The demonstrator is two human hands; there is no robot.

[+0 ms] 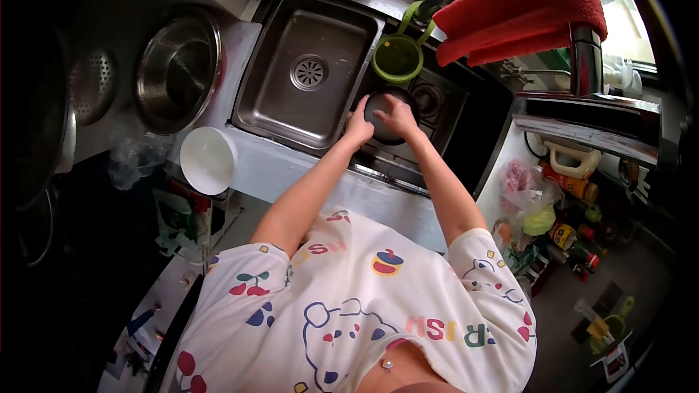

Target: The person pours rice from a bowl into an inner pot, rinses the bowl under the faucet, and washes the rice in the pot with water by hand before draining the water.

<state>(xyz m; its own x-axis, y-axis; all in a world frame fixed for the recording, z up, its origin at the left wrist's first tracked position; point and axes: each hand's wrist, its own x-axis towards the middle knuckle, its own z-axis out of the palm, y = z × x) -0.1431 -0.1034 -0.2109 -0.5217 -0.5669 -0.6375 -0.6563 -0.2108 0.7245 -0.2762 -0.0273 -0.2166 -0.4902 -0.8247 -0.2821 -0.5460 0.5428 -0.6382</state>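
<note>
Both hands are over the right basin of a steel double sink (251,84). A dark round bowl or dish (378,129) is between them. My left hand (358,125) grips the dish's left rim, its fingers bent over the edge. My right hand (397,116) reaches into the dish from the right with its fingers on the inner surface; whether it holds anything there is hidden. Just above the dish, a green strainer or basket (397,58) hangs from the divider side. The left basin (284,98) has a round drain.
Left of the sink are a steel pot (178,73), a white bowl (208,161) on the counter edge and a plastic bag (135,156). A red cloth (524,11) hangs over a rail at the upper right. Bottles (571,183) and bags (537,218) stand at the right.
</note>
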